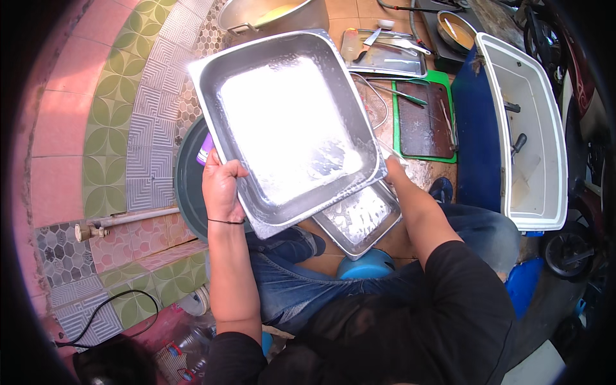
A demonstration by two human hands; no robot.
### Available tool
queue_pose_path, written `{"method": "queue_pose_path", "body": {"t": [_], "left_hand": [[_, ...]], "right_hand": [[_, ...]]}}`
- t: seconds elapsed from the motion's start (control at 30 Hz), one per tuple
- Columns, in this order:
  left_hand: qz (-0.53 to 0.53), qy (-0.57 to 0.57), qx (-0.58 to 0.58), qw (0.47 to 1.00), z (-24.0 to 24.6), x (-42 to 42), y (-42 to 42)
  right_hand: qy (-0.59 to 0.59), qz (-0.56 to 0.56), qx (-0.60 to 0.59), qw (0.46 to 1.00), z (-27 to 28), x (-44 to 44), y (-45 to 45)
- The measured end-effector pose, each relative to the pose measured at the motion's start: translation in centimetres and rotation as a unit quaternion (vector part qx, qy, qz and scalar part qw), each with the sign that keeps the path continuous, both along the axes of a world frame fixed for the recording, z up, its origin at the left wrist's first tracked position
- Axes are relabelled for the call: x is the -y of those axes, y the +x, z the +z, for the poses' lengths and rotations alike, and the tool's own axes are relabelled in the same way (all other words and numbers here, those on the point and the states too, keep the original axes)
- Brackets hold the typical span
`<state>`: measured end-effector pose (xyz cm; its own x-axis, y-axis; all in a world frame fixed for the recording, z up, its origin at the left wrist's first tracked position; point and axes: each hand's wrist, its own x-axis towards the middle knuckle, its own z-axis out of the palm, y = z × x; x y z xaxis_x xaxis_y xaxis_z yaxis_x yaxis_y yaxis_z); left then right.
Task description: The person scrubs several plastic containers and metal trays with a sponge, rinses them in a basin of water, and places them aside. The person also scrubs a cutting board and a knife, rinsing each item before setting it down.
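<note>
A deep rectangular stainless steel pan [288, 130] is held up before me, tilted, its wet inner base glaring with light. My left hand [222, 185] grips its left rim, thumb on top. On the opposite side, my right hand [393, 169] has hold of the right edge, its fingers mostly hidden behind the pan. Beneath the pan's lower right corner lies a second, shallower metal tray [361, 219], wet and partly covered. A dark round tub [190, 178] stands behind the pan on the left, with a purple object [205, 150] in it.
A large metal pot [313, 14] stands at the top. To the right are a metal tray [385, 65] with knives, a green-edged cutting board [426, 120] with tongs, and a big blue-and-white cooler box [534, 192]. A wall pipe with a tap [91, 231] juts out at left.
</note>
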<state>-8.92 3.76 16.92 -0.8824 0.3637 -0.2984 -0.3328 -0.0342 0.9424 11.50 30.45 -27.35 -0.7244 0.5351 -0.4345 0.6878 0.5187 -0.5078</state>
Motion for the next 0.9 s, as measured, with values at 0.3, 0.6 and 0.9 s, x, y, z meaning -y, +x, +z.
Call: {"method": "queue_pose_path", "body": {"t": [0.3,0.6,0.9], "left_hand": [[0.001,0.050,-0.060,0.997,0.7,-1.8,0.5],[0.034,0.008,-0.146,0.989,-1.1,-2.0,0.4],[-0.034,0.060,-0.186,0.980,-3.2,-4.3,4.2]], "right_hand": [[-0.624,-0.303,-0.246,0.677,3.6,-1.4,-4.4],[-0.595,-0.207,-0.575,0.523,28.5,-7.5,-9.3],[-0.525,-0.294,-0.541,0.588,38.6,5.6,-15.1]]}}
